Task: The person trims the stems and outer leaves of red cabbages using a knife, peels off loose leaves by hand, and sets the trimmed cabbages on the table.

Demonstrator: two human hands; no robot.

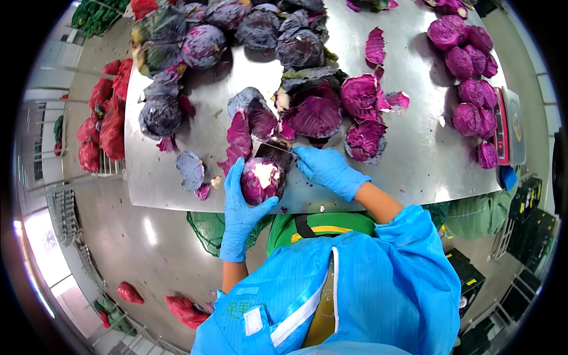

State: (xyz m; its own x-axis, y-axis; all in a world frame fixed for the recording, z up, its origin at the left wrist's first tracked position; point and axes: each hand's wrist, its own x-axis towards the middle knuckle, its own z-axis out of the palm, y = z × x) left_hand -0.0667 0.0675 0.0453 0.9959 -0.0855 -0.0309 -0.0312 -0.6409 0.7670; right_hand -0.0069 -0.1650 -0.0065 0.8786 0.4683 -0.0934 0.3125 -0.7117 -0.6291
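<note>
My left hand (241, 198), in a blue glove, cups a red cabbage (262, 180) near the table's front edge. A pale cut patch shows on the cabbage's upper side. In my right hand (329, 170), also gloved, is a knife (273, 145) with a thin blade pointing left, above and beyond the cabbage. My fingers hide its handle. Loose purple leaves (239, 137) lie just past my left hand. Beyond the knife sits a big open outer leaf (315, 115), with a partly peeled cabbage (365, 141) to the right of it.
Untrimmed dark cabbages (204, 46) crowd the far left of the metal table (414, 171). Smooth purple cabbages (467, 118) line the right side beside a red-edged scale (510, 127). Red mesh sacks (112, 127) stand on the left, and black crates (526, 201) on the right.
</note>
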